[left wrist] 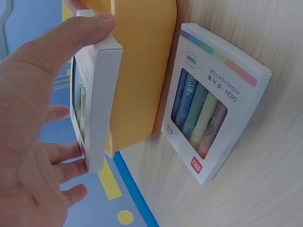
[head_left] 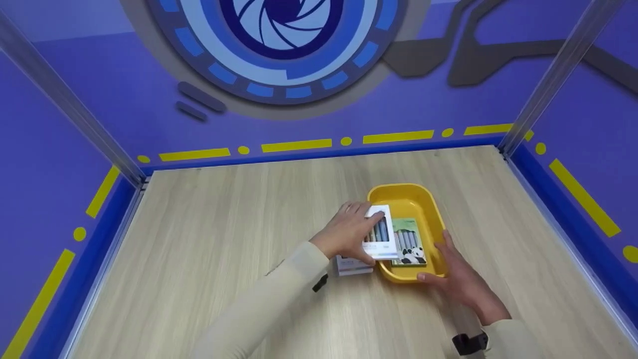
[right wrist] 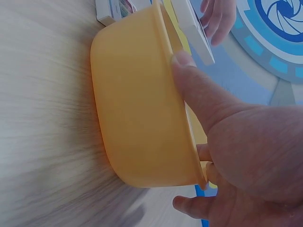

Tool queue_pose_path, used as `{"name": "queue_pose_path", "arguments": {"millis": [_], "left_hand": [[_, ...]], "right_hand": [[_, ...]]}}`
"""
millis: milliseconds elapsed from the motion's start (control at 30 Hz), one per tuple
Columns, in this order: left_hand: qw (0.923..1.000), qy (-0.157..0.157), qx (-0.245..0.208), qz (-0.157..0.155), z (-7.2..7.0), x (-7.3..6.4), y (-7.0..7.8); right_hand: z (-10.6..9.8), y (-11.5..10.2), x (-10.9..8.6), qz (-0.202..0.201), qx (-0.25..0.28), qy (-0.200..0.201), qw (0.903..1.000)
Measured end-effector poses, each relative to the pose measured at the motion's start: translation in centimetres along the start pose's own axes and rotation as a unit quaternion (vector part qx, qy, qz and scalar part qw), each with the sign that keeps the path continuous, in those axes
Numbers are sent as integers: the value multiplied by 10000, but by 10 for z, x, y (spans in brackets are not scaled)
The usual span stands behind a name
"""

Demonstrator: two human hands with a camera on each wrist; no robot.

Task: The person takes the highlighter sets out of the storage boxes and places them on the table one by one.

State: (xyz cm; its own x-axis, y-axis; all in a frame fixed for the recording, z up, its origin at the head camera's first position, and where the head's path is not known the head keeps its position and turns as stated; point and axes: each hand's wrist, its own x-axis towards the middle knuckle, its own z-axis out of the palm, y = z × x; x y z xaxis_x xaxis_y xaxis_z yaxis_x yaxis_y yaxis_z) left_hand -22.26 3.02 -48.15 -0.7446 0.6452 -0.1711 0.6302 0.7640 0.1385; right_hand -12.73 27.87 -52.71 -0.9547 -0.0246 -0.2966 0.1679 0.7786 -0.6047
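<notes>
My left hand (head_left: 349, 229) grips a white box of highlighters (head_left: 381, 247) between thumb and fingers, over the left rim of a yellow plastic bin (head_left: 406, 192). Inside the bin lies a green box of pens with a panda picture (head_left: 409, 242). My right hand (head_left: 463, 274) holds the bin's near right rim, its thumb (right wrist: 184, 64) on the edge. A second white highlighter box (left wrist: 208, 99) lies on the table beside the bin, its window showing coloured highlighters; in the head view the left hand and the held box partly cover it.
The wood-grain table (head_left: 239, 214) is enclosed by purple printed panels (head_left: 319, 122) at the back and both sides. Metal posts (head_left: 553, 75) stand at the back corners.
</notes>
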Motion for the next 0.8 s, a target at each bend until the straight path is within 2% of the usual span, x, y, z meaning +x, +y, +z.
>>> {"name": "queue_pose_path", "arguments": {"millis": [467,800], "left_hand": [[9999,-18,112,-14,3,-3,-2],[10000,24,-39,-35,3,-5,-4]], "right_hand": [[-1,-3,0,378,129,-137,9991],[-1,-4,0,372,-9,-103,9993]]}}
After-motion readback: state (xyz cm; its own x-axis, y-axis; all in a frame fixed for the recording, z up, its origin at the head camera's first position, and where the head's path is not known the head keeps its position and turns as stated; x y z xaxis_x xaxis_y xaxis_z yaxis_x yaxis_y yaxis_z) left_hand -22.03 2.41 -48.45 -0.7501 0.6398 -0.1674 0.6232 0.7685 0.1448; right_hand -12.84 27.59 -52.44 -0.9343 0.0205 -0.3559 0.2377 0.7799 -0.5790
